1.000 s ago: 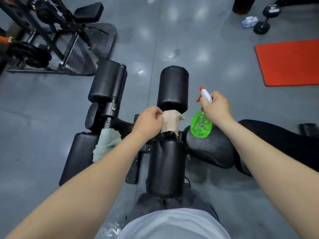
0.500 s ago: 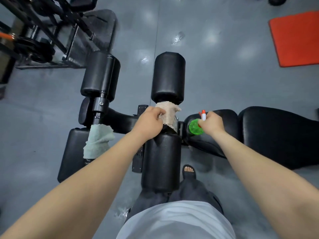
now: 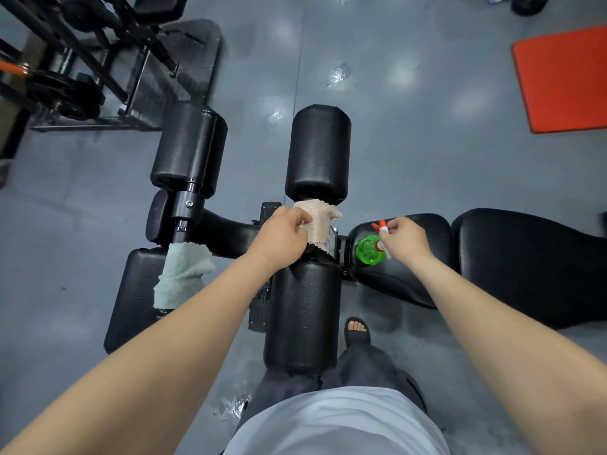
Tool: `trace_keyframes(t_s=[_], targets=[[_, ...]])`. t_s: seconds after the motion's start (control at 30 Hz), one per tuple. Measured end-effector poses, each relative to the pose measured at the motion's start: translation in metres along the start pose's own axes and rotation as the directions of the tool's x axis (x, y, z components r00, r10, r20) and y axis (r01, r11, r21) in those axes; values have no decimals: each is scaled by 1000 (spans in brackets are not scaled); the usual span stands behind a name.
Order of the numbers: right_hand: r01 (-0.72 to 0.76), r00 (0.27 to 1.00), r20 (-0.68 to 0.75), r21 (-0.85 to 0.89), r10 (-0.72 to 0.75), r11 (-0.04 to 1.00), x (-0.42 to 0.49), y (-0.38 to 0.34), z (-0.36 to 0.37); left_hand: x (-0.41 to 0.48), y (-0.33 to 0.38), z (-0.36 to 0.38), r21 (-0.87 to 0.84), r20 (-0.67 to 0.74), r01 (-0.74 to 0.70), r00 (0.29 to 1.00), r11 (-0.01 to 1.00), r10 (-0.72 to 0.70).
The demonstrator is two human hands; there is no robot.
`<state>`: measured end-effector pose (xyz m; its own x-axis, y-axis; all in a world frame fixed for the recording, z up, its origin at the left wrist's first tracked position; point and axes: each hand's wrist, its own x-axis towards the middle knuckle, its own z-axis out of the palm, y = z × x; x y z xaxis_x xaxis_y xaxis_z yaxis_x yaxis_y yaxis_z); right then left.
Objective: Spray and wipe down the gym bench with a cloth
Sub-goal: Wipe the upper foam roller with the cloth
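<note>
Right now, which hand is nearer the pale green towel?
Left. The left hand grips the beige cloth just right of the towel; the right hand is farther right, on the spray bottle.

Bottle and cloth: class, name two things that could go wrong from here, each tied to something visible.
1. The bottle stands near the end of the seat pad, held only at its top by the right hand; it might tip off once released.
2. Wet patches shine on the floor near the sandalled foot; a slip seems possible.
</note>
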<state>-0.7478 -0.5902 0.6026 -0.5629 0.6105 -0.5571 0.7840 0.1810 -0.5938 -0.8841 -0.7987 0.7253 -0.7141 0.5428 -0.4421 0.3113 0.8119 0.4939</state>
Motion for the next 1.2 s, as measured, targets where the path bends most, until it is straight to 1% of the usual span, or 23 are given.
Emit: trace_keyframes(t_s=[0.1,0.2,0.3,0.37,0.43,0.53,0.6,0.7,0.83,0.9,0.97,1.1,1.13,1.2], targets=[[111,988,-109,25,-108,993,-12,-21,-12,-5,-4,-7,-24,-5,-6,1000,1000,6],[267,957,-135,61,-257,962,-27,-60,-18,-13,-8,-23,-53,-117,14,993,999,-20],[451,893,-62,112,-446,886,-50,-113,-7,-31,-21,-48,-56,-255,42,965,998,-55],[538,840,5,127,-543,833,-65,-144,9,-46,-30,-65,-74,-345,50,936,996,-72],[608,782,72,130,-619,783,-77,-170,29,-63,-42,-80,-103,-410,74,906,992,-110],[680,685,209,158,-698,716,-96,-202,63,-88,-70,-101,-135,-465,165,860,977,-209],[715,626,290,157,-724,681,-106,-217,82,-102,-88,-108,-107,-468,246,843,963,-267],[772,536,380,142,-754,620,-114,-234,105,-115,-109,-110,-36,-430,352,839,935,-333],[857,356,509,158,-784,491,-120,-243,123,-126,-119,-112,27,-383,374,860,927,-336],[896,288,556,131,-780,424,-123,-247,131,-129,-126,-114,63,-342,396,871,916,-353],[932,255,544,83,-799,354,-126,-251,139,-131,-133,-116,61,-298,415,876,908,-380],[968,202,429,48,-880,246,-124,-257,143,-132,-138,-125,-9,-254,401,885,916,-390],[972,192,402,49,-895,230,-123,-259,141,-132,-138,-129,-27,-248,388,890,921,-383],[968,200,369,70,-907,242,-123,-265,135,-129,-141,-136,-44,-237,353,905,935,-353]])
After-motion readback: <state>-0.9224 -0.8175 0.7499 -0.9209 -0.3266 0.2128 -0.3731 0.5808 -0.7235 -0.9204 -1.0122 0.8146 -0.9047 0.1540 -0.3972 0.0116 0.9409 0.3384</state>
